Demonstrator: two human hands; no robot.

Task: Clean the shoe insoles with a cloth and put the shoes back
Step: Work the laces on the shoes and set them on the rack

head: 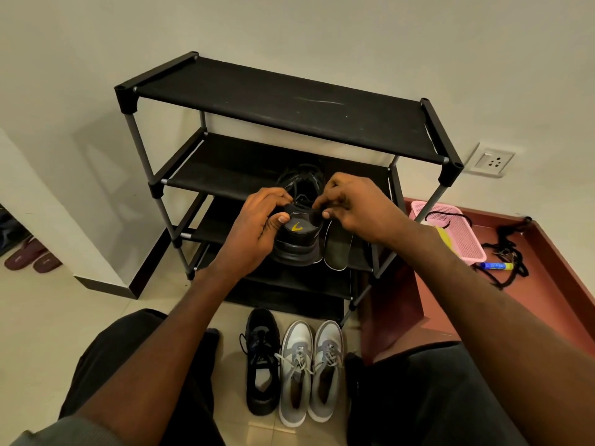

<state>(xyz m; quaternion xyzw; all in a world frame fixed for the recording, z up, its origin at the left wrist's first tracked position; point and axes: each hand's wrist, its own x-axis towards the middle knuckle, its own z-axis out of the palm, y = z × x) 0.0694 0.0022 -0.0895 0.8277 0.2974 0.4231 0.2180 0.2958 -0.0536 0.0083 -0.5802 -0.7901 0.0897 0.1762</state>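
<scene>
A: Black fabric shoe rack [283,101] is the biggest thing, standing beyond both hands, its top tier bare. Why is the shoe held out in front of it?

B: Looks like insole work. The black shoe [297,239] with the yellow logo is heel toward the person, toe pointing into the rack's middle tiers. Left hand [260,226] is wrapped round the heel's left side, thumb on the back. Right hand [351,207] is pinching at the collar, fingers curled at the opening. My guess is it's opening the mouth to get at the insole, or seat it.

A: And the loose insole?

B: Grey insole [336,249] sits just under the right hand, touching the shoe's right side, propped on a shelf. No cloth I can pick out for certain.

A: Room to move?

B: Tight. Rack posts flank both wrists and the shelf edge is just past the knuckles. Below the forearms the floor carries a dark sneaker [261,362] and a grey pair [310,371]. Right of the right hand is a pink basket [450,233], with a blue marker [494,266] near it.
</scene>
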